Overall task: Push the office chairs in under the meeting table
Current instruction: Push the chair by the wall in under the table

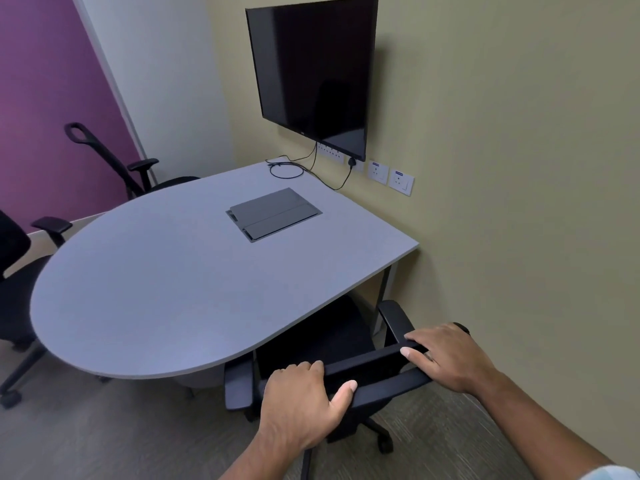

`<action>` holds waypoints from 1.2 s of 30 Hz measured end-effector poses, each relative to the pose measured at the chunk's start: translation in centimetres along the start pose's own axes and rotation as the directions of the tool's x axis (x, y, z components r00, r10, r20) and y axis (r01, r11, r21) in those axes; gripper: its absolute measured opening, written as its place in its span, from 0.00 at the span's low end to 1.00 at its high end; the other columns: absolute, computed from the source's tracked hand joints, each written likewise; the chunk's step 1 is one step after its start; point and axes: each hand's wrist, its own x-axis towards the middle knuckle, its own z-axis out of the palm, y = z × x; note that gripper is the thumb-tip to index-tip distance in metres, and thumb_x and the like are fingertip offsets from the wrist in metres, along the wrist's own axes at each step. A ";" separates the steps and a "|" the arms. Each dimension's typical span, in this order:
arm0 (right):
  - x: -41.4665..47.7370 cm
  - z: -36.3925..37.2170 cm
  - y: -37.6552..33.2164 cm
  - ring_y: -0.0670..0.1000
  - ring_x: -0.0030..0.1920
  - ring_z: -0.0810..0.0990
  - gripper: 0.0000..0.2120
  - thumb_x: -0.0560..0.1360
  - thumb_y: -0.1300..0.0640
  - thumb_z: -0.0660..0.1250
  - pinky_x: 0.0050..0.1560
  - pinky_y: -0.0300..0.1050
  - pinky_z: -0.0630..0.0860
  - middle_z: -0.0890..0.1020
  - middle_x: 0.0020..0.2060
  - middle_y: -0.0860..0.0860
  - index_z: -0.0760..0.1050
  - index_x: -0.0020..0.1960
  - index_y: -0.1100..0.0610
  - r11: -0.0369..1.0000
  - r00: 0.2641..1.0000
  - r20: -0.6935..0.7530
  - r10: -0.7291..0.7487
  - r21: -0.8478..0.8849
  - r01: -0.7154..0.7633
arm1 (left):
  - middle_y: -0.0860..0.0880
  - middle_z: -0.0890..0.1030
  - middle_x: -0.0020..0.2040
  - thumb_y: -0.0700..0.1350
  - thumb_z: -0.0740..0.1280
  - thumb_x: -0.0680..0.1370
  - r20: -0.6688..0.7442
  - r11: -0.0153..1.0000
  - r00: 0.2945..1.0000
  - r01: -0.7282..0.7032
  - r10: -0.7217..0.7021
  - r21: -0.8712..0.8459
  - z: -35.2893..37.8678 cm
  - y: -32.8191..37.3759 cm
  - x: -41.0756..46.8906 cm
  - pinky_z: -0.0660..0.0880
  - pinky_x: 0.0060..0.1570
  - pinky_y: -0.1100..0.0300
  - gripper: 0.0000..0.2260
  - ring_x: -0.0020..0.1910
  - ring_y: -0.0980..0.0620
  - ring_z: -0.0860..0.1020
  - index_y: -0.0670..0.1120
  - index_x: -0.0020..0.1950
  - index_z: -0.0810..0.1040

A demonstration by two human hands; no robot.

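Note:
A black office chair [322, 341] stands right in front of me, its seat partly under the near edge of the grey meeting table [166, 278]. My left hand [301, 400] grips the top of its backrest on the left. My right hand [450, 358] lies over the right end of the same backrest, fingers curled on it. A second black chair [20, 292] stands at the table's rounded left end, mostly out from under it. A third chair [138, 171] sits at the far side, its seat tucked under the tabletop.
A black screen [311, 74] hangs on the beige wall [519, 168] close on the right, with sockets [391, 176] and cables [287, 169] below it. A grey cable hatch [273, 213] is set into the tabletop. Carpet floor [104, 427] runs between the chairs.

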 end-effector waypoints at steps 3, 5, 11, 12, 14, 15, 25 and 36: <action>1.2 0.1 1.2 0.45 0.48 0.81 0.31 0.82 0.30 0.50 0.52 0.46 0.68 0.86 0.46 0.40 0.83 0.65 0.47 0.999 0.999 -0.003 -0.043 0.005 0.043 | 0.54 0.73 0.36 0.79 0.39 0.78 0.003 1.000 1.000 0.023 -0.023 0.001 0.3 0.6 0.8 0.73 0.42 0.51 0.36 0.37 0.51 0.75 0.52 0.42 0.70; 1.9 0.1 2.0 0.45 0.48 0.82 0.31 0.82 0.30 0.51 0.51 0.46 0.69 0.87 0.47 0.41 0.84 0.63 0.47 0.998 0.998 -0.025 -0.062 0.019 0.063 | 0.54 0.73 0.37 0.79 0.39 0.78 -0.002 0.999 0.999 0.046 -0.046 -0.010 0.1 1.0 1.6 0.75 0.45 0.50 0.36 0.37 0.50 0.75 0.51 0.43 0.71; 4.1 -0.1 4.4 0.49 0.50 0.85 0.32 0.82 0.30 0.52 0.54 0.53 0.77 0.88 0.51 0.44 0.85 0.62 0.50 0.993 0.993 -0.009 -0.118 0.026 0.118 | 0.52 0.73 0.36 0.77 0.41 0.78 0.028 0.997 0.997 0.074 -0.073 -0.001 0.0 2.7 3.6 0.73 0.43 0.49 0.36 0.37 0.47 0.74 0.49 0.43 0.72; 4.5 0.0 5.0 0.48 0.52 0.85 0.32 0.82 0.30 0.52 0.55 0.52 0.77 0.88 0.53 0.43 0.85 0.64 0.50 0.991 0.992 -0.015 -0.126 0.037 0.126 | 0.52 0.73 0.37 0.77 0.41 0.78 0.027 0.997 0.996 0.083 -0.083 -0.007 0.0 3.0 3.9 0.73 0.43 0.48 0.36 0.37 0.47 0.74 0.49 0.43 0.72; 5.5 -0.2 6.1 0.46 0.53 0.84 0.33 0.82 0.29 0.52 0.56 0.50 0.75 0.88 0.55 0.42 0.84 0.66 0.50 0.988 0.989 -0.009 -0.144 0.050 0.145 | 0.51 0.75 0.38 0.77 0.41 0.78 0.031 0.995 0.995 0.094 -0.093 -0.015 0.1 3.8 4.7 0.72 0.44 0.47 0.36 0.38 0.46 0.75 0.48 0.45 0.73; 6.2 -0.3 6.7 0.45 0.53 0.84 0.34 0.82 0.29 0.51 0.56 0.49 0.74 0.87 0.55 0.41 0.84 0.66 0.49 0.986 0.987 0.005 -0.160 0.044 0.160 | 0.50 0.75 0.39 0.77 0.41 0.78 0.036 0.995 0.994 0.102 -0.101 -0.020 0.2 4.2 5.2 0.72 0.44 0.47 0.36 0.39 0.45 0.75 0.48 0.45 0.73; 10.9 0.5 12.1 0.46 0.48 0.84 0.33 0.84 0.26 0.49 0.50 0.53 0.79 0.88 0.49 0.42 0.84 0.59 0.47 0.949 0.948 -0.083 -0.307 0.045 0.311 | 0.51 0.76 0.39 0.77 0.43 0.78 0.023 0.980 0.980 0.197 -0.196 -0.019 0.8 7.7 9.1 0.77 0.46 0.47 0.35 0.38 0.47 0.77 0.49 0.44 0.72; 16.7 0.1 17.5 0.53 0.58 0.86 0.35 0.82 0.28 0.52 0.60 0.52 0.79 0.89 0.58 0.47 0.85 0.65 0.53 0.913 0.911 -0.095 -0.400 0.041 0.406 | 0.54 0.80 0.39 0.78 0.47 0.80 -0.033 0.943 0.942 0.333 -0.333 -0.014 1.7 10.9 15.1 0.80 0.46 0.47 0.34 0.39 0.50 0.80 0.52 0.45 0.76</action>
